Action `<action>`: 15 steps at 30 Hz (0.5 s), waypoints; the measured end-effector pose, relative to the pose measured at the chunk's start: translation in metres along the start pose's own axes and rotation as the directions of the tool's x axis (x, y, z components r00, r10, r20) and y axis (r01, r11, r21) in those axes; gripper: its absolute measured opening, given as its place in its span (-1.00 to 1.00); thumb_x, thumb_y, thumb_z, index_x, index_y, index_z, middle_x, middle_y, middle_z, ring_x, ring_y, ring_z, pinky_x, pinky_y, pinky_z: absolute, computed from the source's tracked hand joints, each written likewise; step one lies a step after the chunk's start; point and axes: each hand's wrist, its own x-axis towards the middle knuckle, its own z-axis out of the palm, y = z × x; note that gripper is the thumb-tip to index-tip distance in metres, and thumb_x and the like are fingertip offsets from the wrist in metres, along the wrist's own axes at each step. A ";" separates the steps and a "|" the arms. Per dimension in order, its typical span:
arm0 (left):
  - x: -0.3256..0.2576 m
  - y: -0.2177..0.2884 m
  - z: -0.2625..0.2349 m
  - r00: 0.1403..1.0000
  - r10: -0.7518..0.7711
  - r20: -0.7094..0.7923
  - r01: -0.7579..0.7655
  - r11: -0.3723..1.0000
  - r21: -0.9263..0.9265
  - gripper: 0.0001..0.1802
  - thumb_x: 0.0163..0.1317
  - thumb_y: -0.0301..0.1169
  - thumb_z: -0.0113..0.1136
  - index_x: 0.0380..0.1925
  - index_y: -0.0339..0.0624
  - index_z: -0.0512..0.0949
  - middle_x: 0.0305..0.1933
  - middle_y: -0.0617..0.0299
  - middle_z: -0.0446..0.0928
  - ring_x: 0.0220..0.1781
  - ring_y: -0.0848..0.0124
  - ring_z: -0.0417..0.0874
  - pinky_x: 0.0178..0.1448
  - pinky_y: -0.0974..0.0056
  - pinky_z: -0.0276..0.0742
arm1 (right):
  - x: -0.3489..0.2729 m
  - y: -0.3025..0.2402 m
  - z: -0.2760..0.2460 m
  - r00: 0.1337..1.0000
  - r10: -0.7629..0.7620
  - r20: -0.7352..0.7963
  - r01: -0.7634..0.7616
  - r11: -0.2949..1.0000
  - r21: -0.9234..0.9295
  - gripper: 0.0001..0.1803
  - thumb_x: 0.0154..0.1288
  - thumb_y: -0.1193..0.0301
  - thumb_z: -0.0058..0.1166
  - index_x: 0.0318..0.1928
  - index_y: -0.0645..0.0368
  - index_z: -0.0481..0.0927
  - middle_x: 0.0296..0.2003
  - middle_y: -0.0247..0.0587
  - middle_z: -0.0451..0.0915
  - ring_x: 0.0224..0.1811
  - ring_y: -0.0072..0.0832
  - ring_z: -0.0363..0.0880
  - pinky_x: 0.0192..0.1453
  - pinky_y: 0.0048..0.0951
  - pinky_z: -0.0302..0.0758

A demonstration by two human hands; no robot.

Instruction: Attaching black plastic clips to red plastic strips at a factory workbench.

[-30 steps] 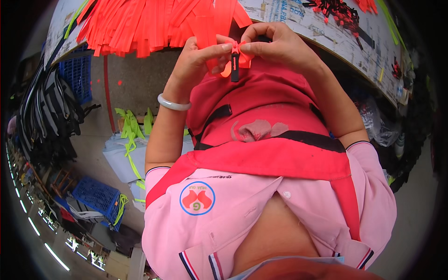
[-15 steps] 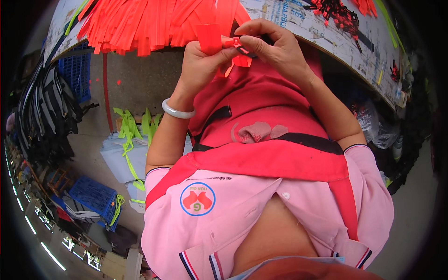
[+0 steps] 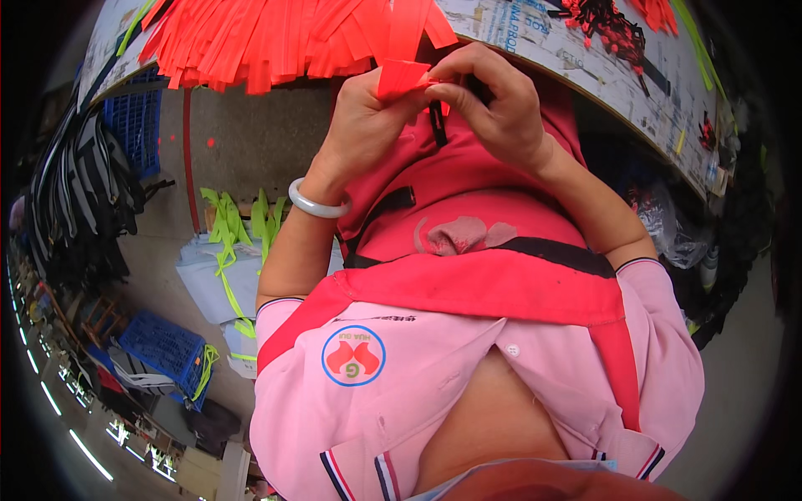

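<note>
My left hand [image 3: 364, 121] is closed on a flat, bright orange-red fabric strip [image 3: 403, 80], whose end stands up between thumb and fingers. Against it, my right hand [image 3: 504, 100] pinches the strip's edge with thumb and forefinger, and the fingertips of both hands nearly meet. Below them hangs a short black strap [image 3: 438, 125]; where its upper end joins is hidden by the fingers. Just beyond my hands, a thick pile of similar orange-red strips [image 3: 251, 46] overhangs the table edge.
The worktable [image 3: 576, 71] has a worn, printed white top. A heap of black cords with red tips [image 3: 606, 29] lies on its right. Black and grey straps [image 3: 88, 184] hang at the left. On the floor are a blue crate [image 3: 163, 346] and grey-white bundles with lime-green ties [image 3: 205, 271].
The small red piece and black loop between my fingertips have turned out of sight, and a black strap now hangs down. The held strip's end has tilted to the right.
</note>
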 end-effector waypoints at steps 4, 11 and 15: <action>-0.002 0.001 0.007 0.990 0.130 -0.054 -0.127 0.990 0.056 -0.86 0.21 -0.57 0.20 -0.22 -0.28 0.63 -0.43 0.35 0.54 -0.42 0.64 0.49 -0.37 0.47 0.41 | -0.002 0.001 0.005 1.000 0.007 -0.016 -0.007 1.000 0.021 -0.83 0.15 0.49 0.25 -0.26 0.22 0.56 -0.41 -0.22 0.50 -0.44 -0.45 0.47 -0.36 -0.48 0.41; 0.006 -0.007 0.008 0.986 0.127 -0.103 -0.113 0.984 0.138 -0.90 0.22 -0.58 0.17 -0.28 -0.28 0.62 -0.43 0.31 0.55 -0.44 0.63 0.49 -0.41 0.46 0.40 | -0.003 0.009 0.003 0.997 0.075 -0.004 -0.075 0.995 0.061 -0.84 0.17 0.50 0.24 -0.25 0.22 0.56 -0.40 -0.24 0.50 -0.44 -0.47 0.46 -0.35 -0.50 0.42; 0.007 0.006 0.005 0.998 0.058 0.015 -0.059 0.991 0.119 -0.87 0.18 -0.64 0.12 -0.30 -0.30 0.61 -0.42 0.25 0.56 -0.44 0.57 0.52 -0.39 0.43 0.41 | 0.002 -0.007 -0.002 0.999 0.038 0.022 -0.038 0.999 0.005 -0.84 0.17 0.50 0.23 -0.24 0.22 0.55 -0.41 -0.24 0.49 -0.43 -0.47 0.46 -0.34 -0.49 0.42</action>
